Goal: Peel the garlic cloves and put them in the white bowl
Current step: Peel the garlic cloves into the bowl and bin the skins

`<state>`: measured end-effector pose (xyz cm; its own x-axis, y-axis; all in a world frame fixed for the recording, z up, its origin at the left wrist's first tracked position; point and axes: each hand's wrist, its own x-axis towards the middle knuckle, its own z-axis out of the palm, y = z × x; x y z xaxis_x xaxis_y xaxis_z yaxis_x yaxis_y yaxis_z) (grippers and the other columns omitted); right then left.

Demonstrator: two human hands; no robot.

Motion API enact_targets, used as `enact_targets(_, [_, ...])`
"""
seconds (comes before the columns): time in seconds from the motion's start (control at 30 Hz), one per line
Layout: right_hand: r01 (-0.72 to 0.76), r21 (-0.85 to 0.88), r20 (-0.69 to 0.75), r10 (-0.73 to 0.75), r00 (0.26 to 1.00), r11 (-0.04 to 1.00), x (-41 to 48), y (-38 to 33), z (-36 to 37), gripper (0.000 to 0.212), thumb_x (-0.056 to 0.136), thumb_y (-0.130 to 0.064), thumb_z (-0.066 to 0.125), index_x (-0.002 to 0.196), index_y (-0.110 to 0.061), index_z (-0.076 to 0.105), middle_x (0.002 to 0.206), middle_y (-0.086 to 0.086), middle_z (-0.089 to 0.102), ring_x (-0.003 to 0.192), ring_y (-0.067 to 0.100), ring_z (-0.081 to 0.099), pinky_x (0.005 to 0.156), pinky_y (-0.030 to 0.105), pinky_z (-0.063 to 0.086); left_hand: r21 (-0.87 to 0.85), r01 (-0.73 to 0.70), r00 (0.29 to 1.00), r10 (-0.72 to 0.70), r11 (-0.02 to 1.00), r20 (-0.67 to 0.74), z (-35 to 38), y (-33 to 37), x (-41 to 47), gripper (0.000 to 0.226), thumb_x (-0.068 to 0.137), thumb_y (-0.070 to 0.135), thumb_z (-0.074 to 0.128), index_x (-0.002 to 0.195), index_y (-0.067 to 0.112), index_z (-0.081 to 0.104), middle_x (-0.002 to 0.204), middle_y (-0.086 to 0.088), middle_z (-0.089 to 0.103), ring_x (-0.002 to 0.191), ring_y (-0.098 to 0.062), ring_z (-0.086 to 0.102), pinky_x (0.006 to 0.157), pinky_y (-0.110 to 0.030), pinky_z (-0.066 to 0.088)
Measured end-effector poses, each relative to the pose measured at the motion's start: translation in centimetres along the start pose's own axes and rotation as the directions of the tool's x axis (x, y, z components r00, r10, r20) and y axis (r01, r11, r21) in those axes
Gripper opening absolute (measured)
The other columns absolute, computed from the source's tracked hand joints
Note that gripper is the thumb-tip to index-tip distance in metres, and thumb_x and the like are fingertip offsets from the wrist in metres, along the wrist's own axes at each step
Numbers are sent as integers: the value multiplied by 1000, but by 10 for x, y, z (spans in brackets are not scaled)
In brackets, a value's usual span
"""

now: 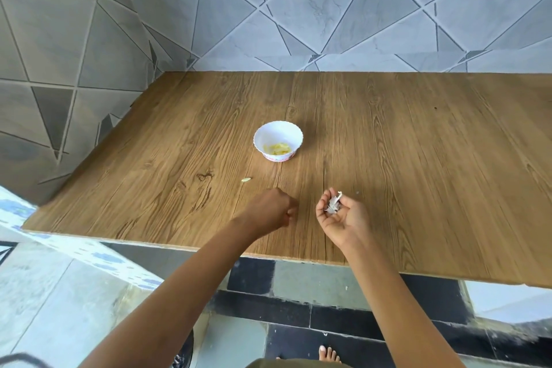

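The right hand [343, 216], palm up, cups papery garlic skins [333, 204] in curled fingers; these are light and scatter easily. The left hand [270, 209] is curled, contents hidden. A loose clove [245, 179] lies on the counter [418, 158]. It is likely small, firm and slippery, so pinch its sides. Peeled cloves [277, 149] sit in the white bowl [263, 131].

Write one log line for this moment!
left hand curled, contents hidden | right hand holds garlic skins | white bowl has peeled garlic | pale bit on table
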<state>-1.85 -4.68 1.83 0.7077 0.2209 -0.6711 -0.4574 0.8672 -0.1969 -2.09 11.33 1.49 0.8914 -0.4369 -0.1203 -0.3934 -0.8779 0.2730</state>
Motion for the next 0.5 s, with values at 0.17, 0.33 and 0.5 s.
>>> enact_targets(0.17, [25,0,9,-25,1000,1000,0,-8,-5,26,98,-7,39,84,3,58,78,13,57,71,18,56,59,25,55,-555,113,965,-225,824,-137,-22,1,19,19,71,-9,68,76,9,71,68,1,67,58,-2,58,63,-22,50])
enact_targets(0.33, [47,55,-33,-45,998,997,-4,-17,-4,24,99,-7,38,86,4,56,84,15,59,77,21,58,74,30,50,-539,-148,982,61,829,-176,-36,49,39,17,76,-7,67,85,5,73,76,0,72,69,-7,67,68,-23,55])
enact_targets(0.5, [75,120,-10,-74,997,990,-12,-32,-9,31,98,-6,34,82,3,60,76,15,65,72,22,61,65,30,46,-293,-169,952,78,941,-297,-21,79,55,13,76,6,68,83,16,73,74,5,72,65,-4,62,61,-21,48])
